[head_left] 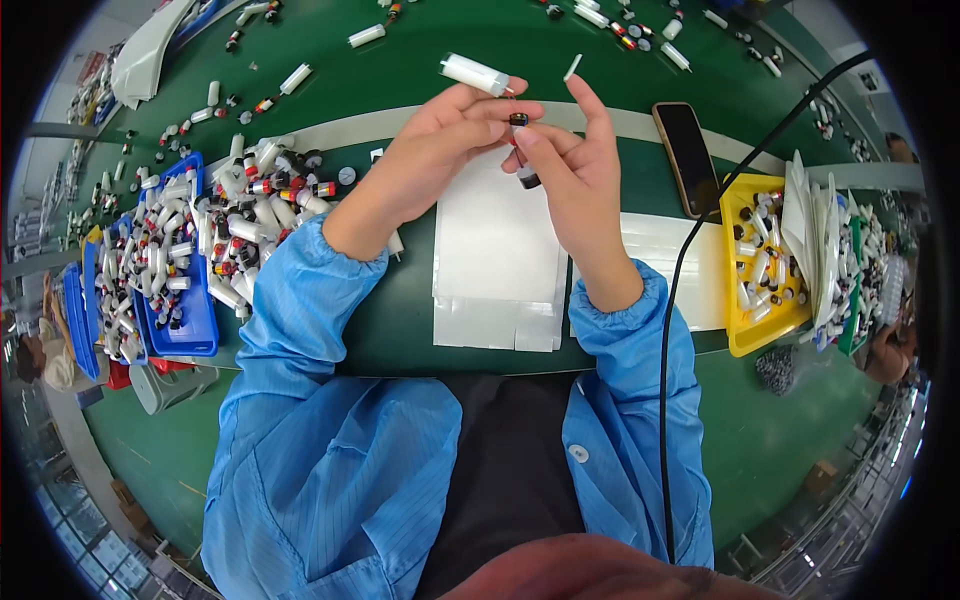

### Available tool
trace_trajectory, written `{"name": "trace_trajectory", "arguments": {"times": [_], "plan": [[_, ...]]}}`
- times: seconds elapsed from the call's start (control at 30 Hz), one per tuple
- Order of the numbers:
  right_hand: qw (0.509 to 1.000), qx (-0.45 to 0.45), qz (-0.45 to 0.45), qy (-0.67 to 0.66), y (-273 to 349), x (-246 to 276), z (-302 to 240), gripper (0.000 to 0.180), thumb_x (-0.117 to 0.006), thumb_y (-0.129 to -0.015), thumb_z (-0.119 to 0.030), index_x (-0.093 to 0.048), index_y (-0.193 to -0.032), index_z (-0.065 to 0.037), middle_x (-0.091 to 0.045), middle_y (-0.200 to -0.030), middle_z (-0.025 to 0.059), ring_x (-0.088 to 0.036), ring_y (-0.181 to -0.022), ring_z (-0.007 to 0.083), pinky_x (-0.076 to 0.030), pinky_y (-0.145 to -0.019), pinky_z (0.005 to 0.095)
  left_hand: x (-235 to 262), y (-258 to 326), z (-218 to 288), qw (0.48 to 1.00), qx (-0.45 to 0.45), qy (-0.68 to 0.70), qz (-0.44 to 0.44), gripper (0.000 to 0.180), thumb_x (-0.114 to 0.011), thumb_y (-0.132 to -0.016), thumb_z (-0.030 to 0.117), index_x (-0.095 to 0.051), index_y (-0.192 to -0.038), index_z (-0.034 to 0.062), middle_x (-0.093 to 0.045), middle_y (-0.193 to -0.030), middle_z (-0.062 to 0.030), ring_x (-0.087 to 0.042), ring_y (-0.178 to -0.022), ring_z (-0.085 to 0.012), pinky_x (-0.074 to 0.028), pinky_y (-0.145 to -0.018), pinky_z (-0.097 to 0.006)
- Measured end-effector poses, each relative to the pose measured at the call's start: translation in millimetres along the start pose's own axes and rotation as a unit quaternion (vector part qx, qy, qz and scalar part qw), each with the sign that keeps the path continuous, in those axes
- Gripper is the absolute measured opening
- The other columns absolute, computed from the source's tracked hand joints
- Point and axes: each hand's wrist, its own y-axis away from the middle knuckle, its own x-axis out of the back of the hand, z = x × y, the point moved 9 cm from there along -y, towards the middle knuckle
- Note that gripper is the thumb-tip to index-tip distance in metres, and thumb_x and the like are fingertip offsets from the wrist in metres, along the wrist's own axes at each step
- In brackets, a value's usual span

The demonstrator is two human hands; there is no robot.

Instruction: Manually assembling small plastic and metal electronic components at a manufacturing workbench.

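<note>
My left hand [440, 145] is closed on a white cylinder [474, 74] with a clear end, which lies tilted over its fingers. Thin wires seem to run from that end to a small black part [518, 119] between my two hands. The fingers of my right hand [575, 170] pinch near this part, and a small dark cap-like piece [528, 177] hangs below them. A narrow white strip [572, 67] stands at the raised tip of my right index finger. Under both hands lies a stack of white sheets [497, 250]; finger overlap hides the exact grips.
Left, a pile of white cylinders [262, 215] spills beside a blue bin [200, 325]. At right are a phone [686, 155], more white sheets [668, 262] and a yellow bin [752, 335] of small parts. A black cable [668, 400] hangs across the right side.
</note>
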Motion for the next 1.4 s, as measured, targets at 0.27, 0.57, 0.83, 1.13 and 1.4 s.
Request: {"name": "trace_trajectory", "arguments": {"times": [0.27, 0.57, 0.83, 1.13, 1.4], "plan": [[0.998, -0.016, 0.016, -0.053, 1, 3, 13, 0.071, -0.066, -0.094, -0.005, -0.024, -0.151, 0.000, -0.066, -0.107, 0.0142, -0.067, -0.085, 0.0170, -0.053, -0.079, 0.0289, 15, -4, -3, 0.996, -0.050, -0.066, 0.032, 0.045, -0.062, -0.097, 0.006, -0.048, -0.139, 0.0017, -0.065, -0.128, -0.0146, -0.065, -0.112, -0.0204, -0.051, -0.099, -0.033], [0.991, 0.110, 0.063, 0.050, -2, 23, 2, 0.030, -0.067, -0.094, -0.002, -0.054, -0.122, 0.001, -0.065, -0.102, 0.0069, -0.063, -0.089, 0.0095, -0.052, -0.081, 0.0228, 18, -2, 3, 0.997, -0.049, 0.006, 0.057, 0.036, -0.052, -0.104, 0.010, -0.047, -0.138, 0.0006, -0.058, -0.135, -0.0179, -0.063, -0.122, -0.0275, -0.055, -0.099, -0.034], [0.995, 0.002, -0.088, -0.052, -13, 23, -11, 0.011, -0.066, -0.094, -0.004, -0.067, -0.103, 0.001, -0.069, -0.083, 0.0063, -0.065, -0.075, 0.0113, -0.050, -0.066, 0.0252, 2, -1, -4, 0.995, -0.045, -0.080, -0.026, 0.036, -0.050, -0.105, 0.010, -0.047, -0.140, -0.0004, -0.060, -0.134, -0.0164, -0.063, -0.116, -0.0218, -0.053, -0.100, -0.033], [0.996, -0.025, -0.089, -0.007, -11, 22, -4, 0.012, -0.067, -0.092, -0.005, -0.070, -0.102, 0.001, -0.070, -0.084, 0.0075, -0.063, -0.072, 0.0109, -0.051, -0.066, 0.0240, -1, 1, 2, 0.986, -0.064, -0.154, -0.020, 0.036, -0.052, -0.104, 0.010, -0.051, -0.139, 0.0019, -0.067, -0.126, -0.0117, -0.065, -0.109, -0.0162, -0.052, -0.098, -0.030], [0.995, 0.000, -0.072, 0.064, -10, 23, -7, 0.014, -0.073, -0.091, -0.009, -0.072, -0.101, 0.000, -0.072, -0.087, 0.0064, -0.065, -0.073, 0.0093, -0.053, -0.067, 0.0210, -2, 2, 5, 0.985, -0.088, -0.151, 0.012, 0.033, -0.060, -0.100, 0.006, -0.059, -0.133, 0.0006, -0.071, -0.116, -0.0085, -0.067, -0.105, -0.0136, -0.054, -0.093, -0.028]]}}
